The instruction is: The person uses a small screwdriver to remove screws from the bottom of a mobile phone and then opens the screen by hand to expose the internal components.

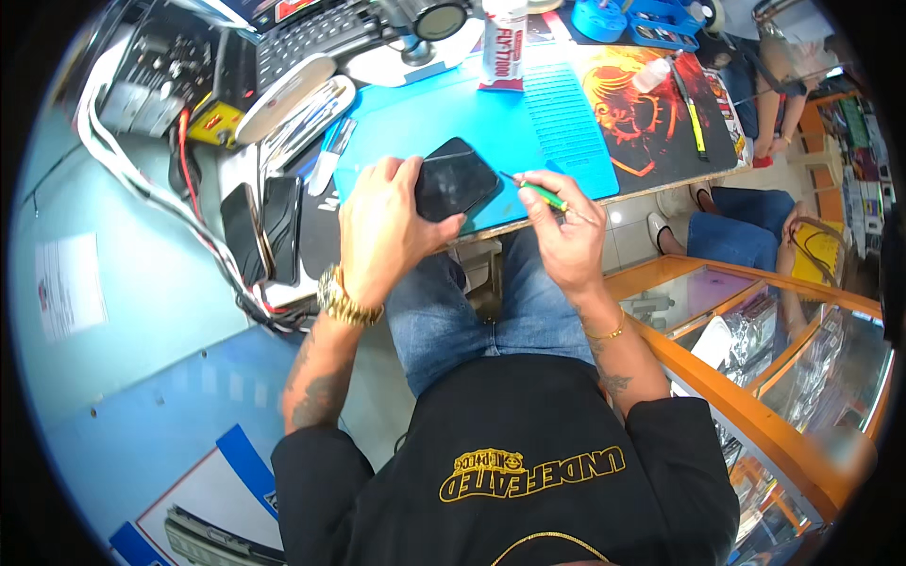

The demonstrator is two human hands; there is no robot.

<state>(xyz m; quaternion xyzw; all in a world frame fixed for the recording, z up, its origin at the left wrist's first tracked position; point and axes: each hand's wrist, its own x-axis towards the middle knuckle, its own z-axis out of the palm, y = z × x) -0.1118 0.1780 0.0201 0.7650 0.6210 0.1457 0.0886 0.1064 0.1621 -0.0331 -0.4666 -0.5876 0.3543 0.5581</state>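
Held the dark phone point(455, 179) in the left grip point(385, 219), clasped by its edges, over the near part of the blue mat point(396, 123); could not tell whether lifted clear or resting there. Pinched a slim green-handled tool point(545, 195) in the right grip point(571, 231), tip aimed at the phone's right end, too fine to judge as touching or just short of it.

Judged a skid of that tip the likeliest trouble: under slanted pressure, could have scored the glossy face or jabbed the left thumb point(446, 228). Also risked a drop, given smooth sides and a hold by the edges only; so close to the front of the bench point(679, 183), could have ended in the lap or on the tiled floor point(632, 231).

Noted a white-and-red tube point(505, 47) at the mat's far edge; at right, a fiery-printed dark mat point(618, 104) with a yellow-and-black knife-like tool point(696, 118). At left, found an open tool case point(293, 99), dark handsets point(281, 222), white cables point(123, 156) and a laptop point(311, 42). Farther right, saw a wood-framed glass cabinet point(717, 385) and a seated person point(736, 226) in jeans.
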